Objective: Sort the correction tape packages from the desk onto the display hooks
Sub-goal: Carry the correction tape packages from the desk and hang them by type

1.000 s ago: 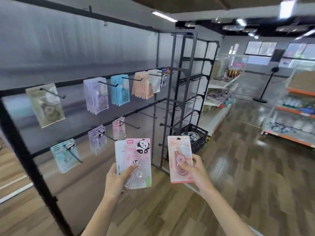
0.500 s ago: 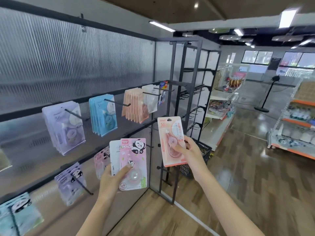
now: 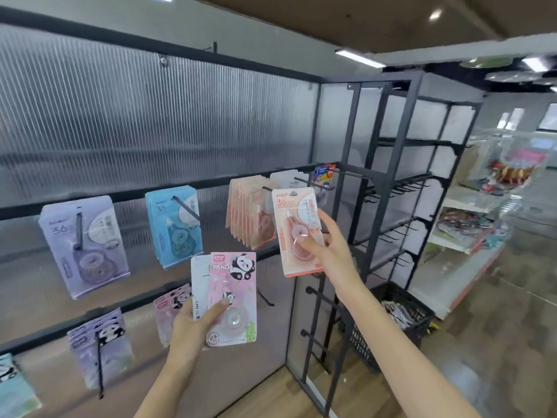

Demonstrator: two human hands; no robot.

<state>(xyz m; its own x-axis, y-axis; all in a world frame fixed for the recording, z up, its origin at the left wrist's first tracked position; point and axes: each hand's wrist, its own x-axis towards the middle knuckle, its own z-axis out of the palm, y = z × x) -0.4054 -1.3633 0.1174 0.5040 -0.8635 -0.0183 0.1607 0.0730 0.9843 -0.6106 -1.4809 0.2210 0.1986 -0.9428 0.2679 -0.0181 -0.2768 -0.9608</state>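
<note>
My right hand (image 3: 325, 251) pinches an orange correction tape package (image 3: 294, 217) and holds it up just in front of the hook (image 3: 266, 188) that carries several matching orange packages (image 3: 245, 212). My left hand (image 3: 193, 330) grips a pink panda package (image 3: 235, 297) with a white-backed package (image 3: 200, 282) behind it, lower down and in front of the rack. On the upper rail hang blue packages (image 3: 173, 224) and purple packages (image 3: 84, 242). Pink panda packages (image 3: 170, 306) and purple panda packages (image 3: 99, 339) hang on the lower rail.
A black metal frame rack (image 3: 388, 212) with bare hooks stands right of the panel. A black basket (image 3: 401, 318) of goods sits on the wooden floor beneath it. White store shelves (image 3: 470, 224) with goods run along the far right.
My right hand has raised the orange package up and left to the orange stack's hook. The view has moved closer to the rack. My left hand keeps its packages low.
</note>
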